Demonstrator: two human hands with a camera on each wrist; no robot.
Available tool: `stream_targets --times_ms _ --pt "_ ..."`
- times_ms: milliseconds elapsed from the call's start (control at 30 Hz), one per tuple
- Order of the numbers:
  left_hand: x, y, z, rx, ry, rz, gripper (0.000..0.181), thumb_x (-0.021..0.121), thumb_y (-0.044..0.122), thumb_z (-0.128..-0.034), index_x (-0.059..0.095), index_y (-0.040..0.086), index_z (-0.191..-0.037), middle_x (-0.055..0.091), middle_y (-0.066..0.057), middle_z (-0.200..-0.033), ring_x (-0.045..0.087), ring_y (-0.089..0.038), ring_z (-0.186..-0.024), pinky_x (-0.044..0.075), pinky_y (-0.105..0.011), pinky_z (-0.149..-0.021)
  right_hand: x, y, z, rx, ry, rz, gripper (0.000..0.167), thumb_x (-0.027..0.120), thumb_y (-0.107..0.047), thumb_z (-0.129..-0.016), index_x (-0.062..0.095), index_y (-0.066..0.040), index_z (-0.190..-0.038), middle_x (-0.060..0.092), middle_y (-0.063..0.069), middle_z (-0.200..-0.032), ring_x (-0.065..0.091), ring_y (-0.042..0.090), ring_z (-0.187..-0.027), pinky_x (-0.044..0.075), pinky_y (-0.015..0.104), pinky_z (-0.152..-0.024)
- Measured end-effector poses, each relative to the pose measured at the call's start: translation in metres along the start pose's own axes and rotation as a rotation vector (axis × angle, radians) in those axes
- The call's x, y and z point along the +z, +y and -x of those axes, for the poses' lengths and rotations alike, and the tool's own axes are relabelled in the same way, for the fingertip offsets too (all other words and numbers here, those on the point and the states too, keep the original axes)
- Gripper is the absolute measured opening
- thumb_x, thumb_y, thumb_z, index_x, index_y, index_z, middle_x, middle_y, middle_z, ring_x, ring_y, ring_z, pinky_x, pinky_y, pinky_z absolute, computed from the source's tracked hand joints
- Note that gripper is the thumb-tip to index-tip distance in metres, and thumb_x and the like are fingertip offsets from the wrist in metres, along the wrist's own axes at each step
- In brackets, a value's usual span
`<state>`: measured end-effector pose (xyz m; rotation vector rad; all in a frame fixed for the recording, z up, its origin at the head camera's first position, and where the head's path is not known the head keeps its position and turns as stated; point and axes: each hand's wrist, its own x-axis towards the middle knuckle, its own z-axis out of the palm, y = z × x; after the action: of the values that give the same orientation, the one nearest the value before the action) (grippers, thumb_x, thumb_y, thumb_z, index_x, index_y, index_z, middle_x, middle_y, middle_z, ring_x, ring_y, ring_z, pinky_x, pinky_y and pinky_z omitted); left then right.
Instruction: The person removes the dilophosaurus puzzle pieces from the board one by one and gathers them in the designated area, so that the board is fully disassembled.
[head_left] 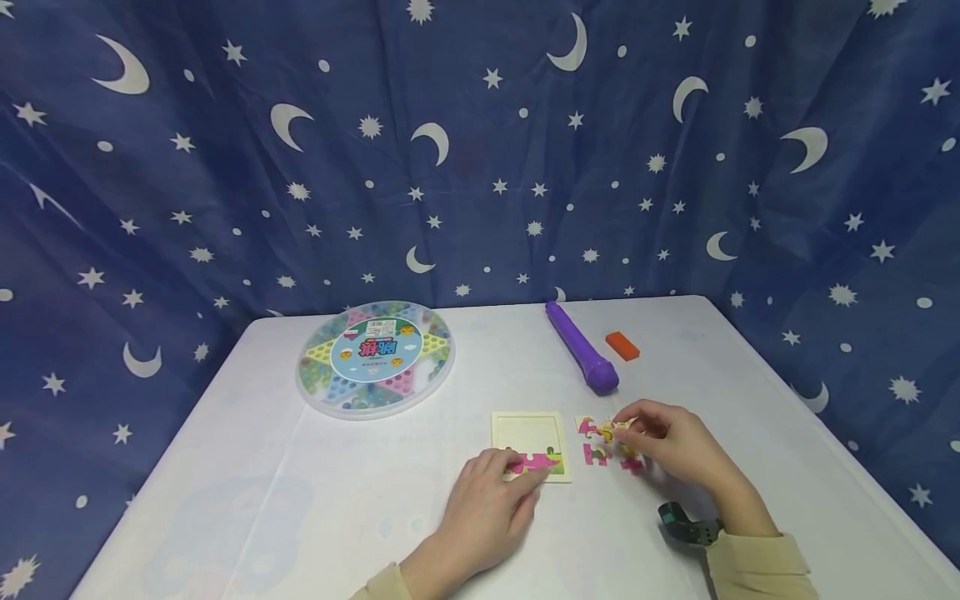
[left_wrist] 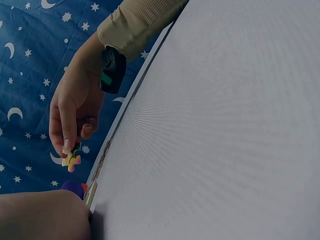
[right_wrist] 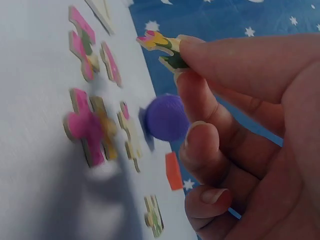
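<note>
Left hand (head_left: 487,500): relaxed, fingers loosely extended, thumb and forefinger spread apart; laid at the near left corner of the puzzle frame, tips over the picture strip; nothing gripped. Right hand (head_left: 671,433): fingers bent, a single puzzle piece (right_wrist: 156,40) pinched between thumb and forefinger, remaining fingers curled in beneath. Piece yellow, pink and dark green, raised above the table, over the loose pieces.

Items, left to right:

Game case (head_left: 377,350), round, flat, transparent rim, star pattern in several colours, blue centre label; on the left half of the table, well apart from both hands.

Puzzle frame (head_left: 527,416), cream, square, lying flat between the hands. Picture strip (head_left: 537,462), pink and green, set along its near edge, partly covered by the left hand.

Microphone, purple (head_left: 573,337), lying slantwise beyond the frame, rounded head toward the person.

Loose pieces (head_left: 596,455), pink, yellow and cream, grouped just right of the frame, partly under the right hand; exact count cannot be told.

Block, orange (head_left: 622,346), oblong, beside the microphone.

Wristband (head_left: 686,525), dark with green, on the right wrist, next to a beige sleeve (head_left: 757,567).

Support: white table (head_left: 360,517). Backdrop: blue curtain (head_left: 480,208), white moons and stars.
</note>
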<state>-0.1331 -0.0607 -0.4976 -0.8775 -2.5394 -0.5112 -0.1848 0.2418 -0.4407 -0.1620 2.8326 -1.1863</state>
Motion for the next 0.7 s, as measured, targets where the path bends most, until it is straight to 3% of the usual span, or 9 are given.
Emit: stream_targets --times_ms 500,700 --pt "-0.002 0.002 0.002 -0.037 0.002 0.012 0.028 0.069 0.031 -0.0963 0.076 0.027 -0.123 0.064 -0.005 -0.120 0.056 -0.021 -0.117 0.046 -0.045 -0.098 -0.022 0.028 0.013 0.014 0.098 0.079 0.029 0.072 -0.040 -0.096 0.074 -0.018 -0.116 0.066 0.001 -0.096 0.056 0.022 -0.085 0.048 0.034 -0.068" --pt "-0.003 0.002 0.002 -0.051 -0.001 0.004 0.028 0.069 0.033 -0.0963 0.076 0.027 -0.123 0.065 -0.004 -0.119 0.056 -0.020 -0.116 0.046 -0.045 -0.098 -0.032 0.036 0.017 0.079 0.059 0.114 0.030 0.071 -0.036 -0.097 0.073 -0.013 -0.116 0.065 0.003 -0.093 0.055 0.023 -0.084 0.046 0.035 -0.066"
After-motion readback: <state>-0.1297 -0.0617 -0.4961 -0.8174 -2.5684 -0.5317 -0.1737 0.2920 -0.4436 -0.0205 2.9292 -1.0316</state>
